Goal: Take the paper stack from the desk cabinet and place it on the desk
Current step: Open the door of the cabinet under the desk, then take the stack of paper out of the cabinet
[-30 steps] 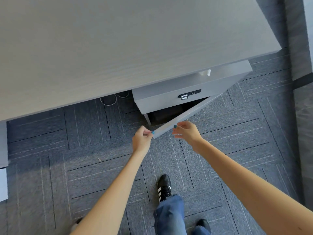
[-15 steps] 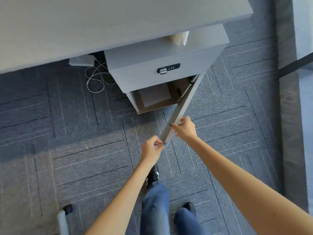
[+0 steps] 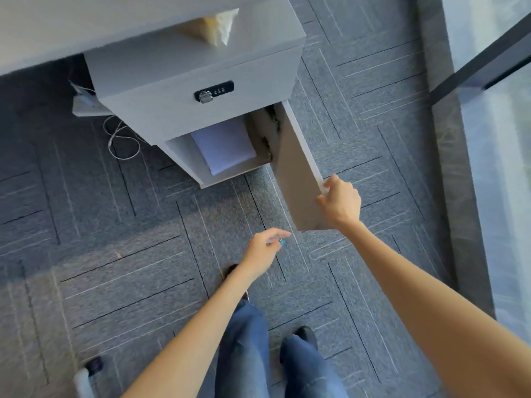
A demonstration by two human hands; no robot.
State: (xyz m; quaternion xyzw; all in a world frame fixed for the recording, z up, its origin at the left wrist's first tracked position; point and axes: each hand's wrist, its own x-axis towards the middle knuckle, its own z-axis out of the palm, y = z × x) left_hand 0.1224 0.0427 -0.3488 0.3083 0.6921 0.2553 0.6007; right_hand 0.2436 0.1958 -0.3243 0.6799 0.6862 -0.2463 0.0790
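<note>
The grey desk cabinet (image 3: 172, 116) stands under the desk (image 3: 71, 27), and its lower door (image 3: 298, 173) is swung wide open to the right. Inside the lower compartment lies a white paper stack (image 3: 224, 146), flat on the shelf. My right hand (image 3: 340, 201) grips the door's outer edge. My left hand (image 3: 265, 251) hovers free over the carpet, below and left of the door, fingers loosely apart, holding nothing.
A combination lock (image 3: 214, 91) sits on the cabinet's upper drawer. A crumpled plastic bag (image 3: 217, 24) lies on the cabinet top. A white cable (image 3: 120, 142) and power strip (image 3: 86, 106) lie on the floor at left. My legs and shoes stand below. A chair caster (image 3: 93, 366) shows at bottom left.
The door has swung further open to the right with my right hand on it. My left hand has let go of the door edge. The paper stack is now fully exposed.
</note>
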